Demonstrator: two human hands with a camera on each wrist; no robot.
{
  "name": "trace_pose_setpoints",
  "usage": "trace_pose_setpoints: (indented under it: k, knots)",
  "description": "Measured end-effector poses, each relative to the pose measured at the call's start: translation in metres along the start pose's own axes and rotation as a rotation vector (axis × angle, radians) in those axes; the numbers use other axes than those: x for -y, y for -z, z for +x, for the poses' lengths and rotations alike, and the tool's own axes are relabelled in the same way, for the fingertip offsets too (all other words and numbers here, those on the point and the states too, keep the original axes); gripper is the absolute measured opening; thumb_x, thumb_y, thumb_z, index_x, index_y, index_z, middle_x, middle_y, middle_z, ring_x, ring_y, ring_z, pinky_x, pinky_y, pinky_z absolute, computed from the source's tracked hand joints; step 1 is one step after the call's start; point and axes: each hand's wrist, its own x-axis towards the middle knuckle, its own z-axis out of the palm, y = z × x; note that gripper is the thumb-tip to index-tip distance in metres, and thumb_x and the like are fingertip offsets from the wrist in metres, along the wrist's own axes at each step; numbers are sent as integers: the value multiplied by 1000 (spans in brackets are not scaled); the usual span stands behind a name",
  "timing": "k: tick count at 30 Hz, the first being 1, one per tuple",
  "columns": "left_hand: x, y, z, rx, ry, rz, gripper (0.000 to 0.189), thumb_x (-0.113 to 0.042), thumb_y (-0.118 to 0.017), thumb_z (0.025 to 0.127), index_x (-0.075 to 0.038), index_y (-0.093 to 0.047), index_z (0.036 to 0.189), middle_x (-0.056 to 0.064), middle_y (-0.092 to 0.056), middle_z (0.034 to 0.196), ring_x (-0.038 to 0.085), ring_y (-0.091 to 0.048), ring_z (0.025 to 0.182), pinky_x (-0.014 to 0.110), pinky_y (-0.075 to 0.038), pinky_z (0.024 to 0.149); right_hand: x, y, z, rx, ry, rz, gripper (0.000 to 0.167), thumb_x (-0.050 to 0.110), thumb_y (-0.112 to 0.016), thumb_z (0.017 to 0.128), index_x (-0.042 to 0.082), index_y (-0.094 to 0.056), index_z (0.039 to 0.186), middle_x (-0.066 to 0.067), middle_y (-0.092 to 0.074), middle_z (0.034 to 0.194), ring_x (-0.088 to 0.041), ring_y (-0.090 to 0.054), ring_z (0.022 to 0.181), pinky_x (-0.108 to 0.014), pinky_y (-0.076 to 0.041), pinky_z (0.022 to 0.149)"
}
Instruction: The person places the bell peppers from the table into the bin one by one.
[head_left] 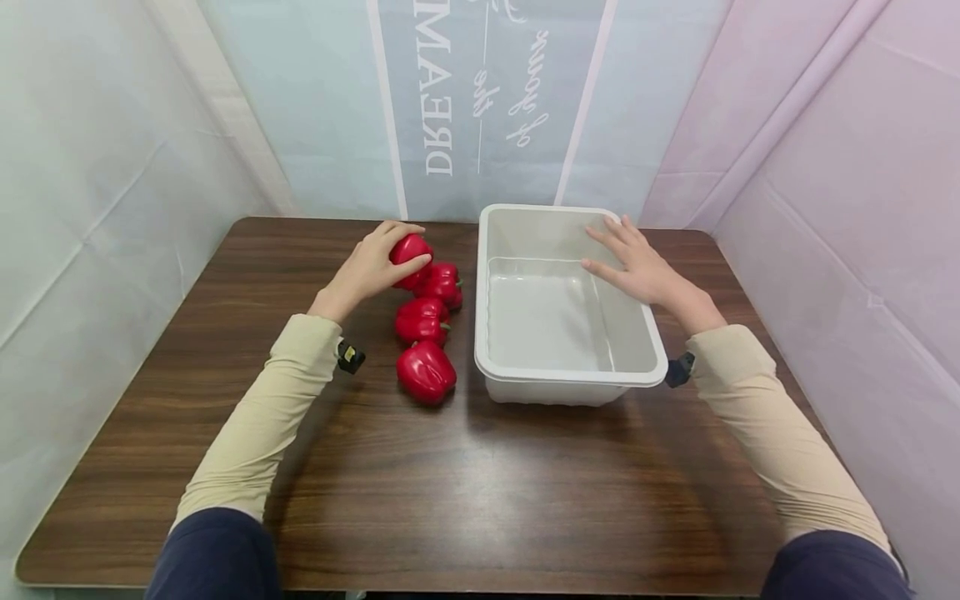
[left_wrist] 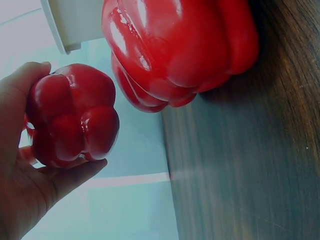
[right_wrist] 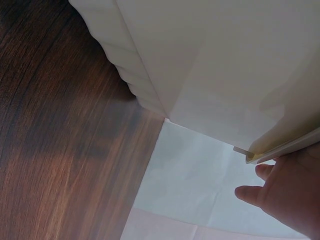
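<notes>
The left hand (head_left: 366, 265) pinches a red bell pepper (head_left: 410, 252) between thumb and fingers; an even hold around its glossy lobes should avoid slipping or nudging three other peppers (head_left: 422, 321) beside it. The right hand (head_left: 634, 265), spread at the white plastic tub (head_left: 540, 325), could steady it.

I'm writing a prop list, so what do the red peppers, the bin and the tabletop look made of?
Red peppers: glossy skin with sharp highlights, real or artificial, I can't tell. Bin: probably molded plastic, smooth with a thin rim. Tabletop: likely wood-look laminate; dark grain, soft sheen.
</notes>
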Motion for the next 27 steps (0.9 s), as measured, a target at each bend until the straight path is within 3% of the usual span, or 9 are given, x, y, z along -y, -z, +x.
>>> trace_pose_setpoints:
  k: [27]
  knots:
    - [-9,-3,6,-40,-44,-27,52,-43,-65,82,-21,-53,127,6,-50,124,25,-52,103,42,-52,78,-1,-1,1,-6,7,4,70,54,-40,93,19,-18,149,-12,1,156,-25,17,141,-58,6,110]
